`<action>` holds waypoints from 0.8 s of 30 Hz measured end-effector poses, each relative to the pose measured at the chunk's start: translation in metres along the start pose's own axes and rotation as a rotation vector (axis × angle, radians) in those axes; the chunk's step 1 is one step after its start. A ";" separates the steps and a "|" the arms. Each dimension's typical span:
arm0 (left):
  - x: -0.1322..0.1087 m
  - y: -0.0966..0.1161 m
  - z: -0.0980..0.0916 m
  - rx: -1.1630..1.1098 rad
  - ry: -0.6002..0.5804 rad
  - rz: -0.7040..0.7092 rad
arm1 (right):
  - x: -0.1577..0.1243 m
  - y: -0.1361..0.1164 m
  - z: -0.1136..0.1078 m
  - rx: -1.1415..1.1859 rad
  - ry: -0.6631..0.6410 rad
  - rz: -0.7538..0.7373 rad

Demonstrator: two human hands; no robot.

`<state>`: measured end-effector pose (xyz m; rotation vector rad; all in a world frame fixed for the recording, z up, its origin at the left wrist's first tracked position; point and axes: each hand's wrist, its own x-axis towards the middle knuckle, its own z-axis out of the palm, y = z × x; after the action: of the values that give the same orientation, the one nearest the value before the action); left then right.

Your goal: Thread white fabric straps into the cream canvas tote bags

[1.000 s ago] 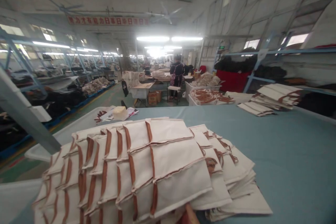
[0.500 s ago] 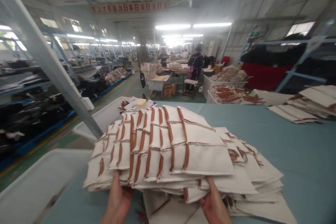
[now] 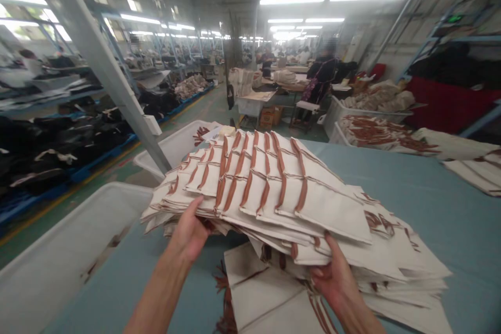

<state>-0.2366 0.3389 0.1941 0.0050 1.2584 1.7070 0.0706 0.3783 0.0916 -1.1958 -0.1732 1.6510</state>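
A fanned stack of cream fabric panels (image 3: 258, 188) with brown edging spreads across the table in front of me. My left hand (image 3: 191, 229) grips the stack's near left edge, thumb on top and fingers hidden beneath. At the near right edge, my right hand (image 3: 332, 271) holds the layers the same way, with its thumb above. Under the raised near edge lies another cream panel (image 3: 266, 292) with dark seam lines. Brown fringe-like strips (image 3: 225, 297) rest beside that panel. More cream panels (image 3: 410, 266) with brown markings lie under the stack's right side.
A blue-green table (image 3: 391, 167) carries the stack. White bins (image 3: 117, 203) stand along its left side, by a slanted metal post (image 3: 113, 73). Bins of cream and brown pieces (image 3: 376, 130) stand beyond the table. A person (image 3: 321, 73) is farther back.
Both hands have moved up and away in view, with the stack's near edge lifted. More of the panel underneath shows. The camera view has tilted down and turned left.
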 end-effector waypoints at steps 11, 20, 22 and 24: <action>0.023 0.027 -0.001 0.065 -0.038 -0.245 | -0.012 0.009 0.021 -0.033 0.001 -0.016; 0.026 0.032 0.004 -0.001 -0.016 -0.278 | -0.096 0.037 -0.021 -0.984 0.101 -0.760; 0.028 0.032 0.006 -0.002 -0.025 -0.281 | -0.102 0.048 0.013 -1.091 0.062 -1.150; 0.028 0.033 0.007 0.002 -0.038 -0.282 | -0.094 0.058 0.059 -1.257 -0.027 -1.430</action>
<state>-0.2705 0.3644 0.2077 -0.1319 1.1727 1.4559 -0.0154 0.3033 0.1421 -1.2766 -1.7862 0.1177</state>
